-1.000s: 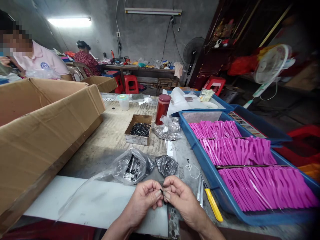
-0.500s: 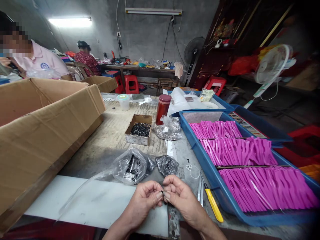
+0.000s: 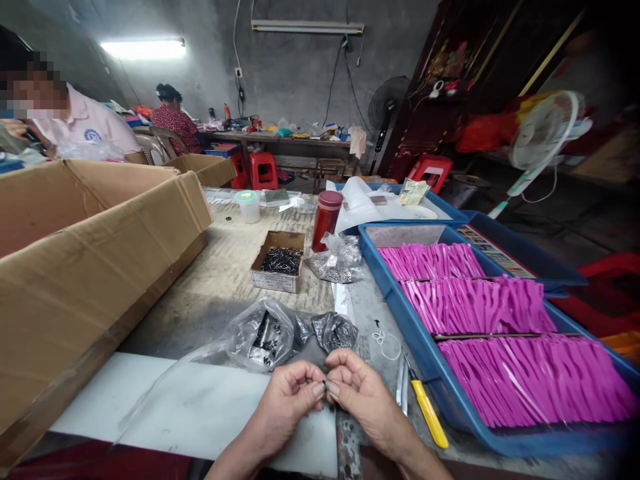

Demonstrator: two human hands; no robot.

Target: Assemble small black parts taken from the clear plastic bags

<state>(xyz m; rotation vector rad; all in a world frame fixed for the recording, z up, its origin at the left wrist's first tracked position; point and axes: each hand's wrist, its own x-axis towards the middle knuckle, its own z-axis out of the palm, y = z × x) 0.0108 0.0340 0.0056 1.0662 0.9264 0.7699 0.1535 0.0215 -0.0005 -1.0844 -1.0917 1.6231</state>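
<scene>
My left hand (image 3: 295,395) and my right hand (image 3: 357,393) meet fingertip to fingertip over the near table edge. Pinched between them is a tiny black part (image 3: 325,384), mostly covered by the fingers, so its kind is unclear. Just beyond the hands lie a clear plastic bag (image 3: 265,333) with small black pieces inside and a smaller dark plastic bag (image 3: 335,331). Farther back, a small cardboard box (image 3: 277,279) holds many thin black pins or screws. To the right of my right hand rests a screwdriver with a yellow handle (image 3: 429,412).
A blue tray (image 3: 390,293) with rows of magenta plastic pieces (image 3: 480,303) fills the right side. A large cardboard carton (image 3: 95,267) stands at left. Beyond are a red flask (image 3: 327,221), a bag of metal bits (image 3: 337,260) and a lidded tub (image 3: 248,208). Two people sit at back left.
Both hands stay in almost the same place, fingertips still together around the tiny black part. The view has shifted very slightly.
</scene>
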